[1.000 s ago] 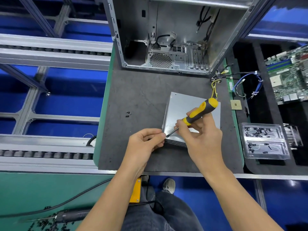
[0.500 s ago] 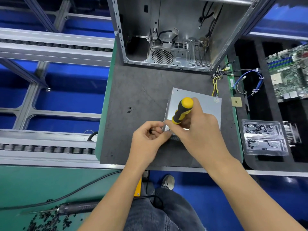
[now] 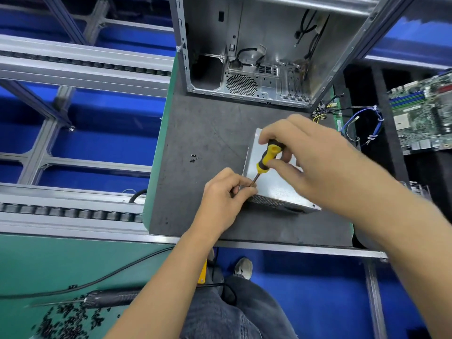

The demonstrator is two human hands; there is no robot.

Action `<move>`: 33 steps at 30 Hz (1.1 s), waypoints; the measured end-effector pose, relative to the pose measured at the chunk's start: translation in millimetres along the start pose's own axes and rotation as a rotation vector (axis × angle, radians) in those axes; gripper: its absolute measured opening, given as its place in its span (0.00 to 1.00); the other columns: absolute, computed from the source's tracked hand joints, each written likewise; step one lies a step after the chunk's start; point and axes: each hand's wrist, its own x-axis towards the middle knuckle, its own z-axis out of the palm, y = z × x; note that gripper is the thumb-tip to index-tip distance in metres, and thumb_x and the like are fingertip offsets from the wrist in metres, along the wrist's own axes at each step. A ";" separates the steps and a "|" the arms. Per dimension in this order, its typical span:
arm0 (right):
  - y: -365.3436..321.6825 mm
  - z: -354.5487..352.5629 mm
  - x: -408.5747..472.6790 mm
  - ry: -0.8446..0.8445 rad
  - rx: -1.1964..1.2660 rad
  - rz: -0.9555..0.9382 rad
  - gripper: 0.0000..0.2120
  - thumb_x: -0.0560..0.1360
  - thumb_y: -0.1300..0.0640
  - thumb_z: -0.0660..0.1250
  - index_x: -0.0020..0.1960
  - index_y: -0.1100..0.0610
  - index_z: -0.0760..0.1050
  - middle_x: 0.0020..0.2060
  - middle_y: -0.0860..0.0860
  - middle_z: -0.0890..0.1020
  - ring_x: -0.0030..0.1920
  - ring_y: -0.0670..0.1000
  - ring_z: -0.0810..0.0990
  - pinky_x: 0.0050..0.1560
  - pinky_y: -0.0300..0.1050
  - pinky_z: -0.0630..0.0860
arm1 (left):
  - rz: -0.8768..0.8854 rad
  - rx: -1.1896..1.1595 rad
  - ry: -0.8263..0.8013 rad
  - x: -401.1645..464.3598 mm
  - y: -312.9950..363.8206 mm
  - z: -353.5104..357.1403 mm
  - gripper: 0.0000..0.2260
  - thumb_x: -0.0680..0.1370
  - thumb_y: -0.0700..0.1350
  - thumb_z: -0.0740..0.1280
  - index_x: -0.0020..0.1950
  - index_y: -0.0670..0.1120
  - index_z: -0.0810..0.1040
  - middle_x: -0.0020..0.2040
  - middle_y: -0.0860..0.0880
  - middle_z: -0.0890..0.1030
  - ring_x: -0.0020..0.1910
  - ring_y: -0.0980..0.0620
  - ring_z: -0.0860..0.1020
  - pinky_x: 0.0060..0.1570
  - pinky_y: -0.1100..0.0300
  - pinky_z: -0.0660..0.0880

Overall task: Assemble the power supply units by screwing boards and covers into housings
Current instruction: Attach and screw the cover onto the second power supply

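Nearest the viewer, on the green surface at lower left, lies one electric screwdriver (image 3: 110,296) with its cable, beside a loose heap of black screws (image 3: 66,321) too many and too small to count. On the dark tabletop (image 3: 208,133) sits one silver power supply unit (image 3: 274,187), its near side a perforated mesh, its far portion hidden under the right hand. The left hand (image 3: 225,194) has its fingers curled in a pinch at the unit's near-left corner, around the tip of the shaft; whether a screw sits there cannot be told. The right hand (image 3: 315,157) has its grip closed on the yellow-and-black handle of one manual screwdriver (image 3: 267,156), which stands tilted with its tip down at that corner. Three or so small black screws (image 3: 193,158) lie apart to the left. Farther back stands one open computer case (image 3: 256,57), containing cables and a vent grille. At far right, one green motherboard (image 3: 425,121) is cut off by the frame edge.
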 end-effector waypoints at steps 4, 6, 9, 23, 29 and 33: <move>-9.8 -17.3 10.8 -0.199 -0.378 0.027 0.17 0.75 0.38 0.55 0.48 0.52 0.63 0.40 0.50 0.78 0.40 0.60 0.76 0.38 0.50 0.71 | 0.006 0.015 0.021 -1.4 -3.9 -2.7 0.08 0.70 0.36 0.78 0.47 0.44 0.86 0.35 0.55 0.66 0.34 0.62 0.70 0.39 0.73 0.65; -17.6 -20.3 13.2 -0.229 -0.526 0.024 0.21 0.74 0.34 0.47 0.47 0.51 0.63 0.33 0.50 0.72 0.34 0.58 0.70 0.32 0.46 0.62 | -0.010 0.003 0.034 -2.4 -6.3 -3.2 0.09 0.69 0.37 0.79 0.47 0.46 0.86 0.36 0.54 0.67 0.35 0.60 0.69 0.39 0.72 0.66; -23.8 -24.8 13.8 -0.353 -0.392 0.015 0.17 0.76 0.38 0.49 0.53 0.50 0.62 0.45 0.51 0.73 0.40 0.60 0.75 0.41 0.52 0.74 | -0.017 -0.021 0.040 -2.8 -7.0 -2.7 0.11 0.69 0.38 0.79 0.47 0.49 0.86 0.36 0.52 0.69 0.35 0.58 0.70 0.40 0.71 0.66; -27.1 -19.3 18.5 -0.342 -0.550 0.028 0.15 0.79 0.39 0.50 0.46 0.52 0.57 0.37 0.50 0.67 0.34 0.57 0.66 0.38 0.50 0.69 | 0.013 -0.021 0.005 -3.3 -9.1 -4.4 0.12 0.70 0.39 0.79 0.48 0.52 0.84 0.36 0.56 0.68 0.35 0.60 0.71 0.40 0.72 0.67; -27.3 -20.1 19.7 -0.404 -0.349 -0.053 0.08 0.79 0.46 0.56 0.48 0.50 0.61 0.45 0.47 0.64 0.38 0.52 0.71 0.40 0.45 0.66 | 0.028 0.012 0.026 -3.5 -7.2 -2.7 0.09 0.70 0.40 0.79 0.49 0.46 0.86 0.36 0.54 0.69 0.35 0.57 0.70 0.40 0.71 0.67; -25.7 -18.2 17.5 -0.333 -0.621 0.000 0.22 0.77 0.33 0.50 0.49 0.53 0.62 0.44 0.50 0.74 0.40 0.59 0.76 0.38 0.49 0.71 | 0.051 0.012 0.051 -2.8 -3.0 -2.6 0.08 0.71 0.39 0.78 0.43 0.52 0.83 0.36 0.55 0.68 0.34 0.59 0.70 0.39 0.72 0.66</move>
